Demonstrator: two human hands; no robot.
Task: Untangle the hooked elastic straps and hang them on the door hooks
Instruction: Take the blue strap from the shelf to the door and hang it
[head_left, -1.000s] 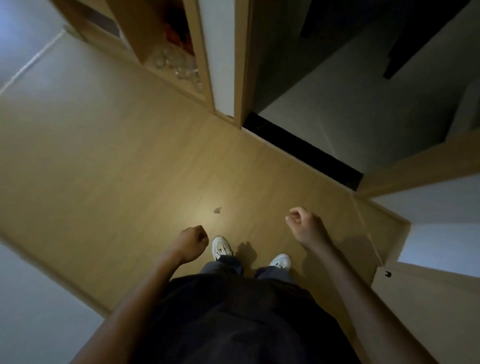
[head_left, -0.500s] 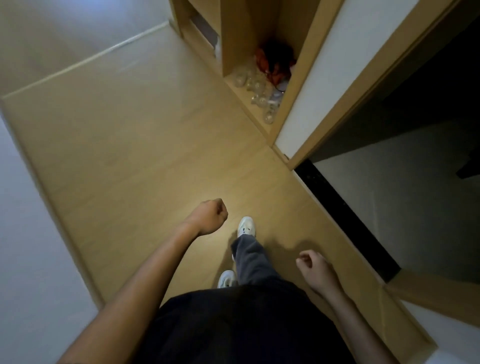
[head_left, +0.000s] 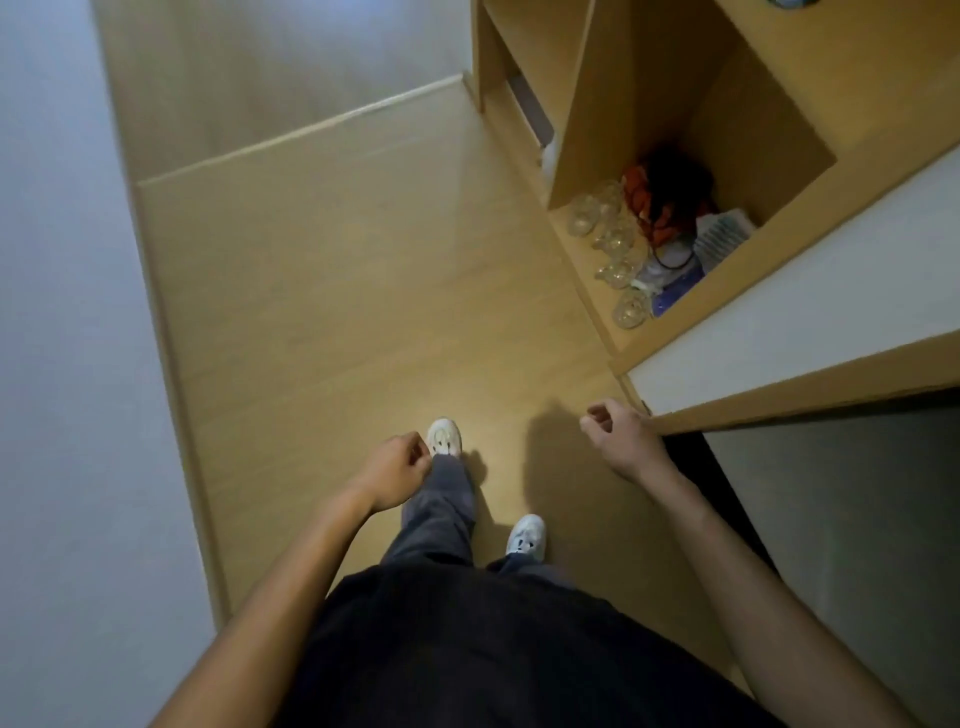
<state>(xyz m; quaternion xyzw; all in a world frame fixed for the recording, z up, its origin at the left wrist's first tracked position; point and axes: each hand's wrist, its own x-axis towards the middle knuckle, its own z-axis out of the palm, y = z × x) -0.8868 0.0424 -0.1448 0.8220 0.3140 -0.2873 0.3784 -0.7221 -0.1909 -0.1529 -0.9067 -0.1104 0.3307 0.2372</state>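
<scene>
At far left, only a pale wall (head_left: 67, 364) beside a bare wooden floor (head_left: 337, 291); nothing of the task there.

Next, the left hand (head_left: 395, 467): curled loosely closed, with nothing inside, carried low in front of the body. Probably held so because of walking, not because of any grasp. Just beside it, the left shoe (head_left: 444, 439) set forward, and the right shoe (head_left: 527, 538) further back, as in a step.

Further right, the right hand (head_left: 621, 441): also curled loosely, also with nothing in it, well apart from the left hand and near the corner of a white panel (head_left: 779, 312) with a wooden edge. Not possible to tell if touching that edge.

Up and to the right, an open shelf unit (head_left: 582, 98) standing on the floor. In its lowest compartment, a row of clear glass jars (head_left: 613, 244) along the front, and behind them an orange and black tangle (head_left: 660, 202), most likely the hooked elastic straps, pushed into the back as stored things are. Beside the tangle, some pale packets (head_left: 722, 234), too small to name.

At far right and low, a dark opening (head_left: 831, 493) past the panel. No door hooks visible anywhere.

Judged from this: task not yet begun, straps untouched. Next, probably, a bend down and a reach over the jars, with care not to knock them.
</scene>
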